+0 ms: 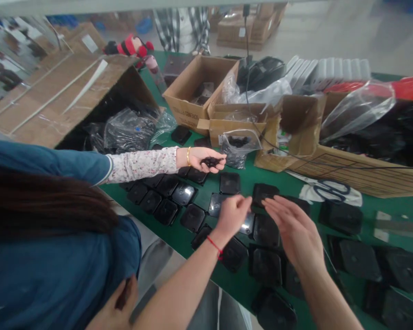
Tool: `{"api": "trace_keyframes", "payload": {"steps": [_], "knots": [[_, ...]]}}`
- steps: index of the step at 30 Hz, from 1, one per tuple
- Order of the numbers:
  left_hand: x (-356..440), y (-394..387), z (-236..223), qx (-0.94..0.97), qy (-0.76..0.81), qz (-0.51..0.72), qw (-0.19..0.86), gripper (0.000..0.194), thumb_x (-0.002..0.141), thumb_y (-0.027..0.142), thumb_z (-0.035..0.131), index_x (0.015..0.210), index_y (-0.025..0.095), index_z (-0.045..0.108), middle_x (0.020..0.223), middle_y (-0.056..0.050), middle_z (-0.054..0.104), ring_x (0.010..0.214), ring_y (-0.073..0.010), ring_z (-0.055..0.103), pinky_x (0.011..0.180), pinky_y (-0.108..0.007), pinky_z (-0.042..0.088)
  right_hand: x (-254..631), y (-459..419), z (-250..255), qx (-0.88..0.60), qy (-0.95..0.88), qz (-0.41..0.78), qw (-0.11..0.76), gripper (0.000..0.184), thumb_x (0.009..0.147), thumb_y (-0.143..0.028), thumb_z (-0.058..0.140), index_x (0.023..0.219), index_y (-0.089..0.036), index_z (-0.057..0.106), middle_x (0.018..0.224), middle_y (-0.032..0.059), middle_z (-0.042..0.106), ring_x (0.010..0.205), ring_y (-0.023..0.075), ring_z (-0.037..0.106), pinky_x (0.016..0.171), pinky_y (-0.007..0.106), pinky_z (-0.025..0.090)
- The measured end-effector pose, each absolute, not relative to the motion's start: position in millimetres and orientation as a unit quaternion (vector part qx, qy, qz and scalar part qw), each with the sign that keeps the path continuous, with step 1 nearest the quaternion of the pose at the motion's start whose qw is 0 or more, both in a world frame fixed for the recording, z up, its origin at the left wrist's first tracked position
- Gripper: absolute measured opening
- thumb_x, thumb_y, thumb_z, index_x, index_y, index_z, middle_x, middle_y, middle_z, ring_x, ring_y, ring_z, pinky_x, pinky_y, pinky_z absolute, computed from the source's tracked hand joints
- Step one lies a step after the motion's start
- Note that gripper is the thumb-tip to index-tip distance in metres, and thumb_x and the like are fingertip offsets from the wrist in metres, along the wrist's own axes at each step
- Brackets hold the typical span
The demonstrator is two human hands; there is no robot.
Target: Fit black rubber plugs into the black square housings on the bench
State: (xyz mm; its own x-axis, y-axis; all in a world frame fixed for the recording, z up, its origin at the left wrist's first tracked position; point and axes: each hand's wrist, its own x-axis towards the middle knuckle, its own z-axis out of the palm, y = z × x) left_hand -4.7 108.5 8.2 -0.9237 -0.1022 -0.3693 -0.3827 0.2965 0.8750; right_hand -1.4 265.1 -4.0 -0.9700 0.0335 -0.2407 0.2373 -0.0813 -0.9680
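My left hand (232,213), with a red cord at the wrist, is closed with thumb and fingertips pinched together; what they hold, if anything, cannot be made out. It hovers over square black plastic covers (193,217) laid out on the green table. Close to its right, my right hand (298,224) has its fingers stretched out, their tips at the edge of a black square cover (264,193). Whether they touch it is unclear. At my left, a co-worker's hand (203,159) with a gold bangle holds a heap of small black parts (211,162) in its palm.
A clear bag (239,145) of small black parts stands beyond the hands, before open cardboard boxes (192,117). Scissors (330,189) lie on a white cloth at the right. The co-worker's body fills the left side. A cable (247,59) hangs from above.
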Motion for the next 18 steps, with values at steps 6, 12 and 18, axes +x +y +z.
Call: {"api": "trace_keyframes", "payload": {"steps": [6, 12, 18], "knots": [[97, 180, 13, -0.292, 0.379, 0.839, 0.26, 0.051, 0.066, 0.06, 0.077, 0.071, 0.016, 0.052, 0.05, 0.011, 0.032, 0.045, -0.0038, 0.022, 0.048, -0.026, 0.011, 99, 286, 0, -0.001, 0.811, -0.579, 0.087, 0.053, 0.099, -0.037, 0.042, 0.151, -0.03, 0.034, 0.14, 0.0089, 0.059, 0.142, 0.0257, 0.041, 0.116, 0.059, 0.032], [129, 210, 16, -0.336, 0.304, 0.861, 0.229, 0.047, 0.061, 0.05, 0.084, 0.067, 0.017, 0.052, 0.049, 0.01, 0.031, 0.046, -0.0037, 0.022, 0.051, -0.027, 0.011, 120, 331, -9, -0.081, 0.811, -0.556, 0.165, 0.047, 0.1, -0.032, 0.037, 0.147, -0.031, 0.041, 0.14, 0.0059, 0.06, 0.133, 0.0223, 0.052, 0.108, 0.045, 0.048], [136, 229, 13, -0.3, 0.583, 0.731, 0.188, 0.029, 0.078, 0.04, 0.064, 0.066, 0.015, 0.057, 0.06, 0.003, 0.047, 0.059, -0.0092, 0.039, 0.056, -0.025, 0.027, 113, 370, 8, -0.09, 0.835, -0.528, 0.127, 0.021, 0.088, -0.036, 0.062, 0.102, -0.028, 0.076, 0.101, 0.0097, 0.071, 0.09, 0.0226, 0.07, 0.072, 0.031, 0.061]]}}
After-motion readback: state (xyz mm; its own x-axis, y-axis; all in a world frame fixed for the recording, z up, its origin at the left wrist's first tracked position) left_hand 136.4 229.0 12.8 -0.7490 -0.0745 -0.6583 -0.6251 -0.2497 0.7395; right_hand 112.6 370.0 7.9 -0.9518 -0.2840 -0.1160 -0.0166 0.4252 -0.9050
